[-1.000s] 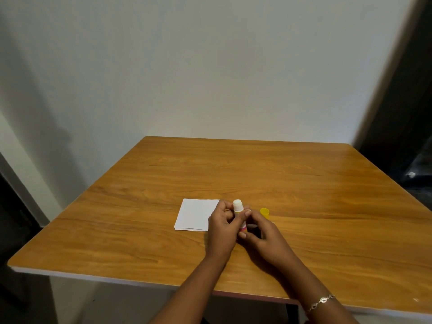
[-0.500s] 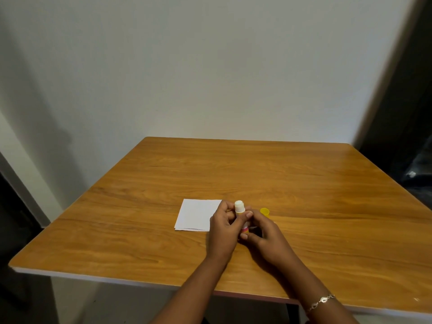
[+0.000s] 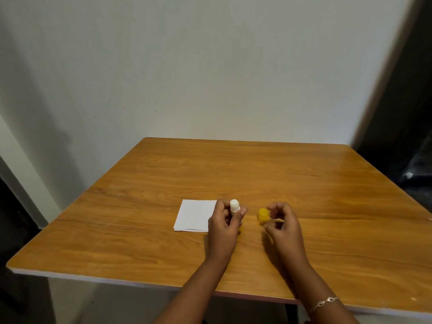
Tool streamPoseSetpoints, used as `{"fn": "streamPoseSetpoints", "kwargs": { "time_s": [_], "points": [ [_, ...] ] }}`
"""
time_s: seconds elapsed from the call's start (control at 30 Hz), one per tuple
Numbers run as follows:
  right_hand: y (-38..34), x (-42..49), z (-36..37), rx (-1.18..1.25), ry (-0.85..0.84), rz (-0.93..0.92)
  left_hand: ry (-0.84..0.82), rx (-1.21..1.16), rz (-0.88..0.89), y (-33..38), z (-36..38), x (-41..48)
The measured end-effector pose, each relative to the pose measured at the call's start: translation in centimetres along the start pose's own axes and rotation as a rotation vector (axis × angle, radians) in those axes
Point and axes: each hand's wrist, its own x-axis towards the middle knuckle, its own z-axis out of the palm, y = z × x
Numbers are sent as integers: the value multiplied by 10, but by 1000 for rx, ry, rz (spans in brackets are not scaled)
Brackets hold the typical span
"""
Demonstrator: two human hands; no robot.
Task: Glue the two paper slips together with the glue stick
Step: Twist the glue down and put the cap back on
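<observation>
Left hand (image 3: 223,226): forearm in from near table (image 3: 327,195) edge, fingers wrapped round glue stick (image 3: 235,205), held upright, white tip up, by right edge of paper slips (image 3: 195,215). Right hand (image 3: 281,222): apart from left, fingers curled, just beside yellow cap (image 3: 263,213); we cannot tell whether it grips anything.

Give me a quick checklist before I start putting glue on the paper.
1. Tip exposed: ok, the glue stick shows its white tip.
2. Grip: ok, the left hand holds it upright.
3. Lid clear: ok, the yellow cap stands on the table, beside the paper.
4. Spare hand: ok, the right hand holds nothing.
5. Sheets separated: not ok, the paper slips look stacked.
</observation>
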Motion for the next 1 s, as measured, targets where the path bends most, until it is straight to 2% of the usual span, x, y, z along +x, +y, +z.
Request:
{"fn": "streamPoseSetpoints", "kwargs": {
  "time_s": [0.07,0.23,0.37,0.47,0.6,0.67,0.77,0.87,1.0],
  "points": [
    [6,6,-5,-60,88,24,-5,23,20,1,0,0],
    [12,17,4,-472,-92,63,-21,55,33,2,1,0],
    [14,21,8,-578,-69,24,-28,82,34,4,1,-2],
    [12,18,6,-502,-9,6,-17,113,58,5,1,-1],
    [6,13,-2,-190,20,73,-15,133,71,5,1,-1],
    [5,10,-5,-115,5,49,-20,136,85,4,1,0],
    [3,6,-7,-44,-60,3,-34,148,93,2,1,0],
    [-5,5,-6,-89,-138,-65,-43,136,75,3,1,1],
    [-21,7,-5,-74,-151,-133,-57,130,61,4,2,1]
  ]
}}
